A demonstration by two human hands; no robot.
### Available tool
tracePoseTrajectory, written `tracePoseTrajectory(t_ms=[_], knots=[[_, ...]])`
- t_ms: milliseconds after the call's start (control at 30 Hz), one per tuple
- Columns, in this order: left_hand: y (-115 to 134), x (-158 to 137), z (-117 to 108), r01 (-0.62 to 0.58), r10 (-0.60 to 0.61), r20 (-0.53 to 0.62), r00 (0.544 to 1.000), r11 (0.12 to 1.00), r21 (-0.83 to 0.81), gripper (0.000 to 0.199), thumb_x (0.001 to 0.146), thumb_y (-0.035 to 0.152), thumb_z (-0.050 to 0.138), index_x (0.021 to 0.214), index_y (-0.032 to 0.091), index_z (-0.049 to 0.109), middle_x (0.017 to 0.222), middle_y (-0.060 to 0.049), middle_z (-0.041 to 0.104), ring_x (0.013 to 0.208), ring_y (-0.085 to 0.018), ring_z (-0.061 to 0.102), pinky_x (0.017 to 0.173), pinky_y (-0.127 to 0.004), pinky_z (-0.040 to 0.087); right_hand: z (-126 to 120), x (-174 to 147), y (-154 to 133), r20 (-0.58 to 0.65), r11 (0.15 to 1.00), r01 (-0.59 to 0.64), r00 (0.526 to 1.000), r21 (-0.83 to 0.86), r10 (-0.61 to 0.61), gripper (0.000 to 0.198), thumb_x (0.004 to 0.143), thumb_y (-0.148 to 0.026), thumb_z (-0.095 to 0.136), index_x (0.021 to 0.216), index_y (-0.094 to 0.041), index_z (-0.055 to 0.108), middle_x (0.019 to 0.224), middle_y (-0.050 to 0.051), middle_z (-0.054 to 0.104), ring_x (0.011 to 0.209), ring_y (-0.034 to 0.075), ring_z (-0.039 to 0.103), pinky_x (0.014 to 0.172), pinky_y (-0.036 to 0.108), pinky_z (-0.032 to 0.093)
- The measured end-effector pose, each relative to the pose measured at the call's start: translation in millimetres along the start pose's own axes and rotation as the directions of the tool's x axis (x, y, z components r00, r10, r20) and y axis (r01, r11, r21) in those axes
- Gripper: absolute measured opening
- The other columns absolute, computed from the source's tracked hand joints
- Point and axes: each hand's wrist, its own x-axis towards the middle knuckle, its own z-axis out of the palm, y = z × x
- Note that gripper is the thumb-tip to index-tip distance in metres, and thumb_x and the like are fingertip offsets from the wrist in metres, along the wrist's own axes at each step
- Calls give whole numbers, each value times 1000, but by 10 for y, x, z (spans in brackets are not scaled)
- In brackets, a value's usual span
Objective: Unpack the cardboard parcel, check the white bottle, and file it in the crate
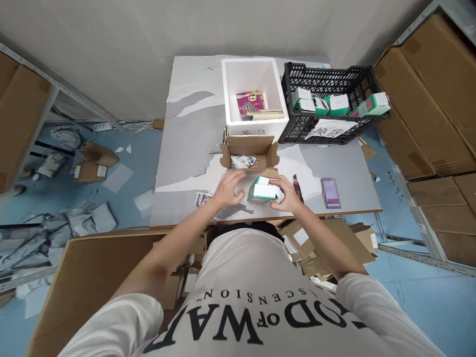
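Note:
My right hand (289, 194) grips a small green and white box (263, 190) just above the near part of the grey table (193, 144). My left hand (227, 189) rests beside the box on its left, fingers curled, touching or nearly touching it. Just beyond the hands stands an open brown cardboard carton (250, 152) with a plastic-wrapped item inside.
A white foam bin (252, 94) holding a magenta pack stands at the back. A black crate (327, 101) of green and white boxes sits to its right. A red box cutter (298, 188) and a purple phone (330, 192) lie right of my hands. Cardboard cartons crowd the floor and shelves.

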Motion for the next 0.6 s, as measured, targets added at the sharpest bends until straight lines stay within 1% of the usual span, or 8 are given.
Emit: tracePoseTrajectory(t_ms=[33, 100, 200, 267, 367, 467, 533, 600], knots=[[89, -92, 40, -22, 25, 31, 999, 995, -93, 64, 74, 27, 55, 136, 17, 43, 134, -14, 54, 127, -29, 49, 108, -49, 36, 69, -6, 23, 29, 1000, 8, 1000, 9, -8, 64, 60, -23, 62, 121, -22, 44, 116, 13, 56, 111, 31, 53, 91, 47, 46], [215, -240, 160, 0, 16, 67, 998, 969, -246, 75, 75, 32, 60, 143, 16, 32, 138, -17, 49, 126, -28, 50, 102, -43, 44, 203, -14, 71, 81, 999, 28, 996, 20, -29, 64, 60, -21, 61, 122, -21, 43, 120, 13, 54, 115, 30, 52, 94, 46, 44], [246, -346, 374, 117, -95, 79, 992, 922, -370, 88, 75, 37, 66, 147, 15, 21, 140, -19, 46, 122, -26, 53, 91, -38, 51, 373, -30, 143, 158, 999, 23, 987, 23, -26, 64, 61, -18, 61, 123, -20, 42, 124, 15, 52, 121, 29, 48, 98, 45, 43], [196, -359, 490, 180, -152, 103, 983, 907, -381, 91, 73, 37, 71, 147, 16, 21, 138, -19, 48, 118, -25, 56, 87, -36, 53, 457, -46, 184, 209, 1000, 3, 978, 27, -9, 65, 62, -16, 60, 124, -20, 41, 125, 15, 50, 123, 28, 47, 99, 45, 43], [126, -342, 583, 227, -190, 139, 972, 913, -340, 91, 67, 35, 77, 143, 17, 29, 134, -17, 51, 115, -26, 57, 87, -37, 52, 529, -74, 218, 268, 1000, -4, 963, 20, -2, 67, 63, -13, 61, 126, -19, 40, 133, 18, 45, 130, 28, 42, 103, 45, 40], [123, -304, 592, 225, -189, 140, 972, 921, -317, 86, 67, 36, 78, 138, 17, 36, 129, -16, 52, 115, -27, 56, 91, -40, 50, 530, -109, 217, 269, 1000, -9, 963, -17, 13, 69, 64, -13, 62, 129, -16, 39, 145, 21, 32, 140, 29, 30, 108, 46, 36], [149, -275, 570, 205, -169, 139, 976, 929, -308, 84, 68, 38, 78, 137, 16, 36, 129, -16, 52, 117, -27, 54, 96, -42, 47, 485, -138, 200, 268, 998, -21, 963, -57, 36, 70, 66, -13, 62, 132, -15, 38, 150, 22, 23, 143, 31, 23, 110, 48, 33], [184, -252, 535, 179, -142, 144, 979, 942, -285, 86, 68, 39, 77, 139, 15, 34, 131, -17, 50, 121, -28, 51, 100, -43, 45, 412, -168, 176, 268, 996, -13, 963, -93, 37, 68, 70, -16, 63, 134, -15, 39, 153, 21, 18, 145, 32, 17, 111, 51, 31]])
